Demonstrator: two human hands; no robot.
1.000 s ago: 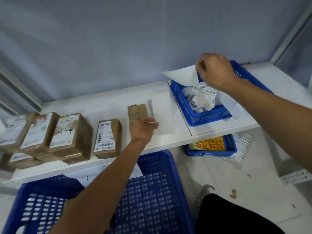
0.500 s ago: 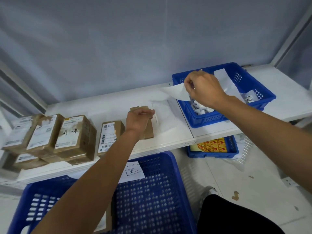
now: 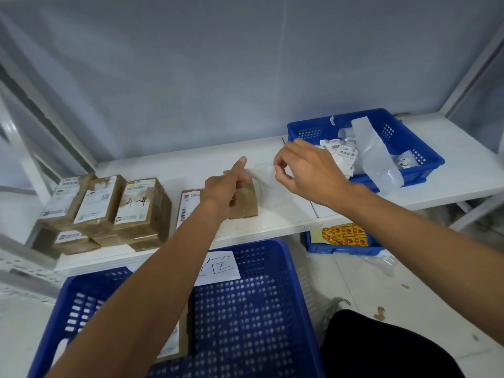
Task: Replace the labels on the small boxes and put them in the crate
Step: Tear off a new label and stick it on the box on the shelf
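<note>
A bare brown small box [image 3: 245,204] stands on the white shelf [image 3: 450,184]. My left hand [image 3: 223,186] rests on its top with the index finger stretched out and the other fingers curled at the left edge of a white label [image 3: 272,188]. My right hand [image 3: 308,170] pinches the label's upper right edge, so the sheet hangs blurred just right of the box. A labelled box [image 3: 189,211] stands to the left. The big blue crate [image 3: 251,309] sits below the shelf with one box [image 3: 174,345] inside, mostly hidden by my left arm.
Several labelled boxes [image 3: 109,205] are stacked at the shelf's left end. A small blue bin [image 3: 425,159] at the right holds crumpled labels and a backing strip. Another blue bin [image 3: 343,248] with yellow packs sits on the floor. A paper sign [image 3: 221,266] lies on the crate's rim.
My right hand came down and left from the small blue bin to the label beside the bare box. The backing strip now lies in that bin. My left index finger has straightened.
</note>
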